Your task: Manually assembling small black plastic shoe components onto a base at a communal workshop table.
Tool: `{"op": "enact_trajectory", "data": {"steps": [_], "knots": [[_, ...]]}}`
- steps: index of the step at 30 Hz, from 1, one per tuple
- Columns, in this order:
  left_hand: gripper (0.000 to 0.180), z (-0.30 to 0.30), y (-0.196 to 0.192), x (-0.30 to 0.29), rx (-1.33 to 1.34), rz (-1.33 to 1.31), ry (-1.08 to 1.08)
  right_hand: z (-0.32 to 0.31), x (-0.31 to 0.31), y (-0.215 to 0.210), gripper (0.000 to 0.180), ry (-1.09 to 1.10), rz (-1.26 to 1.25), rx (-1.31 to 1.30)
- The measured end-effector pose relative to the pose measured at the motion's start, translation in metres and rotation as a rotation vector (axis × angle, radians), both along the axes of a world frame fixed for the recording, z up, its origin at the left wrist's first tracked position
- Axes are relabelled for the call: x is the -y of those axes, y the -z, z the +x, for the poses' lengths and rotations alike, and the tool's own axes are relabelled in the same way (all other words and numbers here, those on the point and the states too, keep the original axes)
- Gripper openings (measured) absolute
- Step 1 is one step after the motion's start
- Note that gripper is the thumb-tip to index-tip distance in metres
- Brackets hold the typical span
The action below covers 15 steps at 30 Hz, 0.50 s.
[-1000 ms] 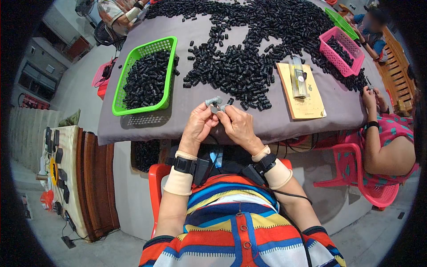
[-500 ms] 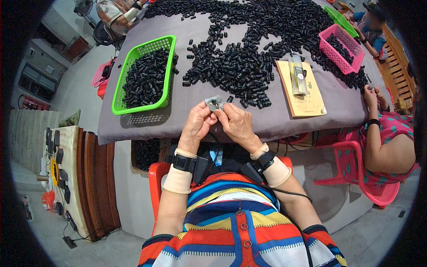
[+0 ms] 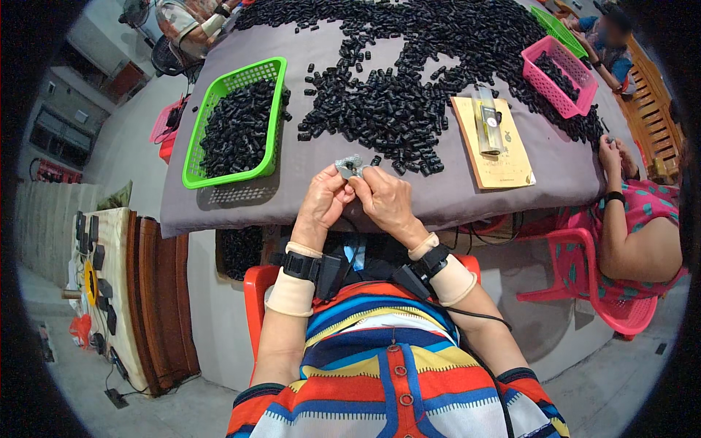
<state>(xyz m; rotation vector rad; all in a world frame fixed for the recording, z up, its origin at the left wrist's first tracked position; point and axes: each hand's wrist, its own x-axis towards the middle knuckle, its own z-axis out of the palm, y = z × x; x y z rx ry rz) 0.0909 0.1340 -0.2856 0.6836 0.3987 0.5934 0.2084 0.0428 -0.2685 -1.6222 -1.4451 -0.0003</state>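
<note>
Both hands meet over the near edge of the table, fingertips almost touching. My left hand (image 3: 323, 198) pinches a small silver-grey piece (image 3: 349, 165) with a dark middle; its exact kind is too small to make out. My right hand (image 3: 389, 201) is closed on the other side of the same piece, thumb and forefinger pressed to it. Just beyond the fingertips spreads a heap of short black cylindrical parts (image 3: 372, 113), a few lying close to my right hand. To the left, a green basket (image 3: 274, 128) is filled with similar black parts.
A yellowish pad (image 3: 504, 172) with a clear plastic case (image 3: 487, 131) on it lies right of the heap. Farther right stand a pink basket (image 3: 582, 107) and a green basket (image 3: 558, 33). Other people sit around the grey-covered table (image 3: 234, 212). A cable runs by my right forearm.
The silver-grey piece has turned slightly between my fingers, and my fingertips have shifted a little on it. The baskets, pad and heap stay where they were.
</note>
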Motion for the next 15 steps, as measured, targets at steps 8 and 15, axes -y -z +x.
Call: {"op": "enact_trajectory", "data": {"steps": [8,15], "knots": [[0.014,0.003,-0.008,0.003,-0.043,-0.014,-0.046,-0.001,0.0,-0.001,0.023,0.016,0.001,-0.018],[0.015,0.004,-0.013,0.005,-0.083,-0.034,-0.083,0.002,-0.001,0.0,0.022,-0.009,0.026,-0.029]]}}
